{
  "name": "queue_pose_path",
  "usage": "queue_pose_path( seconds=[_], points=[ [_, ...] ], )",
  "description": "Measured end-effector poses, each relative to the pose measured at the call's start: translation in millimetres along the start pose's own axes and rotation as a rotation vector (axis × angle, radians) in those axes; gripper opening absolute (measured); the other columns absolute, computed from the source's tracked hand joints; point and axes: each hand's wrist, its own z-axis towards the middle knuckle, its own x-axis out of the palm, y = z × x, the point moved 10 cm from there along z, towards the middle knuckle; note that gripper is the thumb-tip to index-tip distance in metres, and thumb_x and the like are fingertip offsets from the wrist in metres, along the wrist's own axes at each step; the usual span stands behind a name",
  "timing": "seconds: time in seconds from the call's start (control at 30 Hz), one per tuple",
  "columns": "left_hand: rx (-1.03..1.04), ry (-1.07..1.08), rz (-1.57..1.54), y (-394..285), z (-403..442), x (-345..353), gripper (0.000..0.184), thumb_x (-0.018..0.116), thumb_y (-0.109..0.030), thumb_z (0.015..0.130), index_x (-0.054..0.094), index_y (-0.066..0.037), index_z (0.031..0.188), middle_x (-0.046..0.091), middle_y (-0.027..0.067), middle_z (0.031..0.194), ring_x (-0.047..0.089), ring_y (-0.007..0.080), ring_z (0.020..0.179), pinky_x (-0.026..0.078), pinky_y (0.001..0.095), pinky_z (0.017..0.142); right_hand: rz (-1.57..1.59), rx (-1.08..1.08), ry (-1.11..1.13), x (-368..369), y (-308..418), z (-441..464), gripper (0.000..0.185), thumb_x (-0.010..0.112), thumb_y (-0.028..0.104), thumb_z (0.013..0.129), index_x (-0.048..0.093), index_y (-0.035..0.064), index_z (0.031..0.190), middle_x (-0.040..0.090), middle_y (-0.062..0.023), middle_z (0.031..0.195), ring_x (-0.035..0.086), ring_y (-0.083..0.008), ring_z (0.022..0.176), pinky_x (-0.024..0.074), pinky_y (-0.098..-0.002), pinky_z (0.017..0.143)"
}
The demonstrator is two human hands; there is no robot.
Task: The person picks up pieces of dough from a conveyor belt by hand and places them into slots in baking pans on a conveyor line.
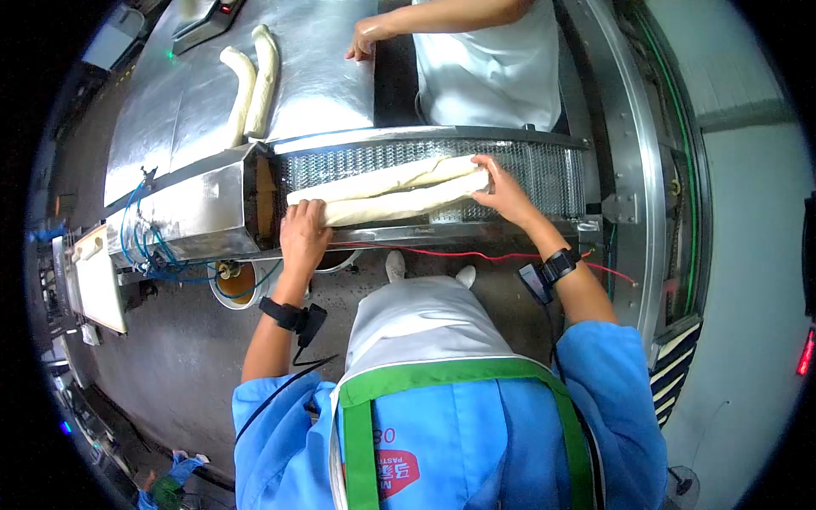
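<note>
Two long pale dough rolls lie side by side on a metal mesh conveyor belt (544, 174), a far dough roll (382, 180) and a near dough roll (404, 204). My left hand (304, 234) is closed over the left end of the near roll, its fingers curled on the dough. At the other end, my right hand (506, 194) spans the tips of both rolls between thumb and fingers. The palms hide part of the ends.
On the steel table (319, 85) beyond the belt rest two more dough rolls (259, 81) and a scale (204, 21). A co-worker's hand (365, 38) hovers at the table's edge. Blue hoses (144, 234) hang left; a white bucket (242, 293) stands below.
</note>
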Motion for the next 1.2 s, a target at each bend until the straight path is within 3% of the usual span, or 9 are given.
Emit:
queue_pose_path(
  seconds=[0.13, 0.23, 0.43, 0.53, 0.7, 0.87, 1.03, 1.1, 1.2],
  points=[
    [0.007, 0.020, 0.039, 1, 4, 12, 0.041, 0.061, -0.005, 0.055, 0.049, -0.009, 0.094, 0.046, 0.0088, 0.098, 0.043, 0.0279, 0.092, 0.037, 0.0379, 0.077, -0.187, -0.120, -0.026, -5, 9, -6, 0.047, 0.059, 0.005, 0.065, 0.039, 0.0045, 0.107, 0.047, -0.0114, 0.101, 0.048, -0.0255, 0.091, 0.0376, -0.0309, 0.081],
    [0.057, 0.122, 0.042, 0, 9, 36, 0.048, 0.065, -0.005, 0.054, 0.050, -0.012, 0.099, 0.038, 0.0095, 0.116, 0.036, 0.0307, 0.107, 0.032, 0.0395, 0.088, -0.844, -0.043, -0.164, -24, 6, -8, 0.052, 0.066, 0.013, 0.062, 0.043, 0.0097, 0.108, 0.039, -0.0108, 0.112, 0.038, -0.0307, 0.105, 0.0350, -0.0399, 0.085],
    [0.249, 0.367, -0.034, -29, 18, 55, 0.052, 0.073, -0.027, 0.055, 0.051, -0.016, 0.101, 0.028, 0.0145, 0.127, 0.021, 0.0333, 0.120, 0.016, 0.0484, 0.097, -0.922, -0.200, 0.114, -14, 14, -7, 0.037, 0.069, 0.012, 0.058, 0.053, 0.0064, 0.091, 0.016, -0.0111, 0.134, 0.017, -0.0319, 0.122, 0.0203, -0.0480, 0.096],
    [0.347, 0.479, 0.033, -50, 27, 74, 0.054, 0.069, -0.039, 0.058, 0.047, -0.018, 0.104, 0.019, 0.0195, 0.130, 0.017, 0.0360, 0.121, 0.012, 0.0506, 0.098, -0.922, -0.325, 0.163, -15, 10, -6, 0.035, 0.069, 0.010, 0.055, 0.053, 0.0065, 0.086, 0.017, -0.0138, 0.133, 0.021, -0.0334, 0.120, 0.0255, -0.0451, 0.094],
    [0.430, 0.436, 0.014, -84, 38, 79, 0.050, 0.058, -0.047, 0.067, 0.049, -0.021, 0.109, 0.025, 0.0190, 0.128, 0.027, 0.0384, 0.116, 0.020, 0.0507, 0.095, -1.071, -0.276, 0.161, -26, -10, -16, 0.040, 0.072, 0.013, 0.054, 0.056, 0.0104, 0.090, 0.011, -0.0119, 0.135, 0.017, -0.0329, 0.122, 0.0222, -0.0502, 0.095],
    [0.375, 0.150, -0.215, -126, 71, 97, 0.037, 0.058, -0.033, 0.069, 0.046, -0.005, 0.090, 0.049, 0.0154, 0.097, 0.049, 0.0295, 0.087, 0.040, 0.0385, 0.074, -1.119, -0.292, 0.012, -36, 7, -33, 0.035, 0.070, 0.012, 0.052, 0.055, 0.0062, 0.083, 0.029, -0.0116, 0.126, 0.024, -0.0298, 0.118, 0.0247, -0.0481, 0.092],
    [0.377, 0.306, -0.058, -167, 100, 114, 0.043, 0.059, -0.036, 0.064, 0.051, -0.003, 0.090, 0.055, 0.0157, 0.082, 0.053, 0.0286, 0.080, 0.043, 0.0357, 0.071, -0.175, 0.142, -0.260, -107, 1, -67, 0.020, 0.058, 0.004, 0.060, 0.053, 0.0011, 0.079, 0.053, -0.0078, 0.089, 0.054, -0.0198, 0.077, 0.0443, -0.0314, 0.064],
    [0.270, 0.553, -0.188, -172, 106, 111, 0.045, 0.056, -0.039, 0.063, 0.056, -0.001, 0.087, 0.057, 0.0186, 0.083, 0.054, 0.0309, 0.080, 0.044, 0.0374, 0.071, 0.104, 0.064, -0.251, -105, 51, -78, 0.016, 0.053, 0.002, 0.064, 0.050, 0.0008, 0.079, 0.054, -0.0059, 0.075, 0.054, -0.0136, 0.062, 0.0466, -0.0267, 0.052],
    [0.093, 0.360, -0.809, -152, 114, 78, 0.040, 0.054, -0.031, 0.065, 0.056, 0.000, 0.089, 0.058, 0.0168, 0.086, 0.055, 0.0283, 0.077, 0.044, 0.0348, 0.071, 0.658, -0.124, -0.253, -110, 138, -80, 0.016, 0.054, 0.008, 0.067, 0.043, 0.0046, 0.079, 0.055, -0.0085, 0.075, 0.056, -0.0125, 0.063, 0.0510, -0.0278, 0.055]
  ],
)
